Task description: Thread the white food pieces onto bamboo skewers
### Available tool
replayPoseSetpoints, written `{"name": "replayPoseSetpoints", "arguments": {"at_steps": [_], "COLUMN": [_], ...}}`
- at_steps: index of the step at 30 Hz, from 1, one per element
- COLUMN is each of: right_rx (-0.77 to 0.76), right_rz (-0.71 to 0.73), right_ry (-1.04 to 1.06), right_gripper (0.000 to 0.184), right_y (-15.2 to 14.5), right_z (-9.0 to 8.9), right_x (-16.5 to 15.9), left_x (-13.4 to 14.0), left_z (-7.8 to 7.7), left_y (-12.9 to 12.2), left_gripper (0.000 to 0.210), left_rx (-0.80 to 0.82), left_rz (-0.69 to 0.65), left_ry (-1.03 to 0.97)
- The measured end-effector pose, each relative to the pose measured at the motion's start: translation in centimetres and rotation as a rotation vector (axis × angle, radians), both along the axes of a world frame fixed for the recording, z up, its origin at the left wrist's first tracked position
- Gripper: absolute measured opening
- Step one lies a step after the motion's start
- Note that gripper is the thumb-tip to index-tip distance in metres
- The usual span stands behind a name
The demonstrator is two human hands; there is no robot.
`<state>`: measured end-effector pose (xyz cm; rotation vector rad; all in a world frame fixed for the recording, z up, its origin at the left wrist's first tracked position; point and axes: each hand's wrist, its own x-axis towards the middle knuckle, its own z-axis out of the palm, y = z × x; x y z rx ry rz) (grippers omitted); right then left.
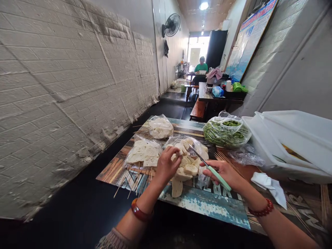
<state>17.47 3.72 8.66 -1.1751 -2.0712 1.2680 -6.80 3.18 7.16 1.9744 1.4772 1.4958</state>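
My left hand (pixel 168 164) is closed, thumb and fingers pinched on a pale slice (pixel 177 154) at the edge of a heap. My right hand (pixel 225 173) grips a knife (pixel 219 177) with a mint-green handle; its narrow metal blade points up-left over the heap, close to my left fingers. Thick off-white slices (pixel 190 169) lie piled in and around an open clear plastic bag. One flat slice (pixel 177 187) rests toward the table's front. Left of my left hand, a bag of thin pale sheets (pixel 144 152) has wooden skewers (pixel 137 180) sticking out in front.
Behind is another bag of pale pieces (pixel 160 127). A bag of green pods (pixel 227 131) sits back right, beside white plastic bins (pixel 293 145). A crumpled tissue (pixel 269 186) lies right of my right hand. Farther off, a person in green (pixel 201 65) sits at a table.
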Motion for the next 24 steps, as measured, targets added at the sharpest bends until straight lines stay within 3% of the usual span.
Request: {"name": "replayPoseSetpoints", "arguments": {"at_steps": [7, 11, 16, 24], "right_rx": [-0.029, -0.045, 0.127, -0.1], "right_rz": [-0.117, -0.002, 0.226, 0.169], "right_ry": [0.077, 0.075, 0.045, 0.119], "right_gripper": [0.06, 0.063, 0.057, 0.06], "right_y": [0.5, -0.6, -1.8, -1.8], "right_z": [1.0, 1.3, 1.1, 0.5], "right_x": [0.3, -0.2, -0.4, -0.5], "left_x": [-0.4, -0.1, 0.2, 0.8], "left_z": [1.6, 2.5, 2.4, 2.1], "left_y": [0.9, 0.8, 0.6, 0.1], "left_gripper": [0.02, 0.028, 0.026, 0.018], "left_rx": [-0.346, -0.388, -0.323, -0.12], "left_rz": [-0.047, -0.093, -0.096, -0.027], "left_ry": [-0.521, -0.625, -0.555, -0.208]}}
